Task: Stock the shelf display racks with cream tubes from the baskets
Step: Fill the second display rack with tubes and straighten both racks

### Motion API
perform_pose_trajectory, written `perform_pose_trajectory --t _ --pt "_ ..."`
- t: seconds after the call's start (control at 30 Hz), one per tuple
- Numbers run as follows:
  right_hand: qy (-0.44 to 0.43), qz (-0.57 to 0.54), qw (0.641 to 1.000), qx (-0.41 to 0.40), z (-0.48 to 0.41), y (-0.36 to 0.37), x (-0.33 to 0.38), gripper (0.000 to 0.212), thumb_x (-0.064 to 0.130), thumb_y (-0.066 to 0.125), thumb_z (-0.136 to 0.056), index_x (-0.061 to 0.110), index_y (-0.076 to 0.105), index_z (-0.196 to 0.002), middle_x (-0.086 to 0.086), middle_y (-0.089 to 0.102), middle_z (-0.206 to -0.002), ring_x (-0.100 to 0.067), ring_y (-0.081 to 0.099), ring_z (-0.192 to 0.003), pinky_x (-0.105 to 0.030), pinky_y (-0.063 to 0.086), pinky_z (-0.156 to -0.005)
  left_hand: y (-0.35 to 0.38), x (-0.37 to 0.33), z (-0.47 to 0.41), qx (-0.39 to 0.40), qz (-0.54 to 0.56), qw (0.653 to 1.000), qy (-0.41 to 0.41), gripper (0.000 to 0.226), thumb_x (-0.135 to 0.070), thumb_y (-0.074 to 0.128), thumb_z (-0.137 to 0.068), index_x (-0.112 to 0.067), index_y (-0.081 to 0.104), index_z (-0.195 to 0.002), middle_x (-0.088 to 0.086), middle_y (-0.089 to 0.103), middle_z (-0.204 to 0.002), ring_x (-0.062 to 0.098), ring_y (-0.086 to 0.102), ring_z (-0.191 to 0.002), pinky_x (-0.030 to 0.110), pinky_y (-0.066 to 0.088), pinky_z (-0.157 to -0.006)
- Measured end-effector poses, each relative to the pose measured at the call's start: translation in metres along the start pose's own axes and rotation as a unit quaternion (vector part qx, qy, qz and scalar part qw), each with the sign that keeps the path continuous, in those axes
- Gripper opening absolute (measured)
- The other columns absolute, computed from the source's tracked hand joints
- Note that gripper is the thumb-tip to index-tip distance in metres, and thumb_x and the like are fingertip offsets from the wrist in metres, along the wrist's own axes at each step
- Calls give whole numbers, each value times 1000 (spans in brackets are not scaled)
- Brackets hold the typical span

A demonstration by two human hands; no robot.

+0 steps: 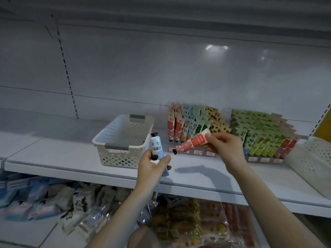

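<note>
Cream tube point(192, 141) in red and pink, held slantwise over the white shelf point(71, 158) near the middle of the frame, black cap down toward eight o'clock, its flat crimped end pinched between the thumb and fingertips of the right hand point(223, 145). At nine o'clock of it, the left hand point(152, 167) has its fingers curled round a bundle of further tubes: a white tube point(156, 146) with a barcode stands upright above the fist, black cap uppermost, and an orange-tipped tube point(154, 160) pokes out by the thumb (how many the fist holds in all cannot be told). Just behind the held tube, at twelve o'clock, the left rack point(193, 122) carries stepped rows of tubes standing cap-down, red at its left side, then orange, blue, green and brown-patterned; small price labels point(198, 152) line its front edge. At three o'clock of that, the right rack point(265, 135) is packed mostly with green-patterned tubes, with red ones at its near right corner. A perforated basket point(123, 140), cream with grey handles, sits on the shelf at nine o'clock of the left rack, just behind the left hand. A second basket point(315, 158) of the same kind stands at the frame's three o'clock edge, beside the right rack. Below, from seven to five o'clock, a lower shelf point(26, 230) holds loose wrapped packets point(53, 199), too blurred to read
</note>
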State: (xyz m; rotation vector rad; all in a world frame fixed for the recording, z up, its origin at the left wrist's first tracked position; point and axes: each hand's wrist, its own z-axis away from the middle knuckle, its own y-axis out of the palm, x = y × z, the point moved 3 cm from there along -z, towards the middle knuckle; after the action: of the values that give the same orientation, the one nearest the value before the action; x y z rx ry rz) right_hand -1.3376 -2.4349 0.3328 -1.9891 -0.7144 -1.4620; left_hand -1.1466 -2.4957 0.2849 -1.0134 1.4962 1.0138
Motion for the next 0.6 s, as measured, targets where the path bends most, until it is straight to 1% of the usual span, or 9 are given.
perform_pose_trajectory --t 0.07,0.1,0.17,0.23,0.3,0.37,0.43,0.53,0.6 --pt "-104 147 983 -28 -15 9 10 10 11 66 -84 3 71 -80 -8 67 -70 -5 64 -56 -22 55 -56 -1 6 -3 13 -7 1000 -15 17 -5 61 -87 -18 50 -86 -1 55 -84 13 65 -67 16 49 -57" --pt "-144 199 969 -26 -22 17 15 15 13 65 -85 1 72 -80 -9 68 -69 -14 66 -61 -30 55 -61 -2 9 -4 19 -10 1000 -22 18 -3 59 -87 -19 51 -86 -2 55 -84 13 65 -69 17 49 -60" --pt "-195 270 943 2 -38 35 21 24 17 61 -89 -2 71 -80 -13 69 -71 -25 66 -66 -35 55 -65 -3 13 -7 36 -10 999 -32 18 0 57 -88 -17 53 -87 -1 55 -86 11 65 -70 15 50 -60" --pt "-216 309 926 31 -56 56 23 27 15 57 -91 -7 70 -82 -17 70 -74 -27 66 -67 -37 54 -69 -3 17 -10 44 -22 998 -34 16 1 58 -87 -9 56 -98 1 54 -90 5 66 -67 10 49 -56" --pt "-220 341 912 55 -73 75 21 28 10 54 -92 -12 66 -80 -23 67 -75 -31 63 -65 -39 53 -69 -4 19 -14 44 -36 998 -32 24 1 60 -86 -4 56 -109 3 54 -92 -2 65 -60 8 48 -55" --pt "-210 366 903 79 -86 90 15 30 7 52 -92 -14 60 -72 -25 63 -69 -27 53 -54 -37 49 -60 -5 22 -18 41 -39 998 -33 29 -1 63 -85 -6 57 -113 1 55 -91 -3 64 -59 8 49 -57" --pt "-182 376 904 93 -99 101 6 32 8 51 -92 -7 53 -64 -18 53 -60 -21 45 -49 -36 48 -58 -6 25 -20 41 -39 998 -42 31 -4 64 -85 -8 57 -114 0 55 -92 1 67 -65 10 51 -61" --pt "-135 422 889 112 -110 114 -5 36 8 48 -93 6 45 -57 -7 47 -59 -21 47 -54 -35 47 -58 -8 31 -23 40 -40 997 -51 30 -4 65 -85 -7 57 -114 1 57 -95 15 70 -77 14 52 -64" --pt "-115 445 879 123 -113 119 -6 38 7 47 -93 10 42 -56 -5 45 -58 -22 47 -57 -31 43 -54 -8 34 -24 41 -37 997 -56 29 -5 64 -85 -8 57 -113 3 57 -96 16 70 -78 14 52 -65"
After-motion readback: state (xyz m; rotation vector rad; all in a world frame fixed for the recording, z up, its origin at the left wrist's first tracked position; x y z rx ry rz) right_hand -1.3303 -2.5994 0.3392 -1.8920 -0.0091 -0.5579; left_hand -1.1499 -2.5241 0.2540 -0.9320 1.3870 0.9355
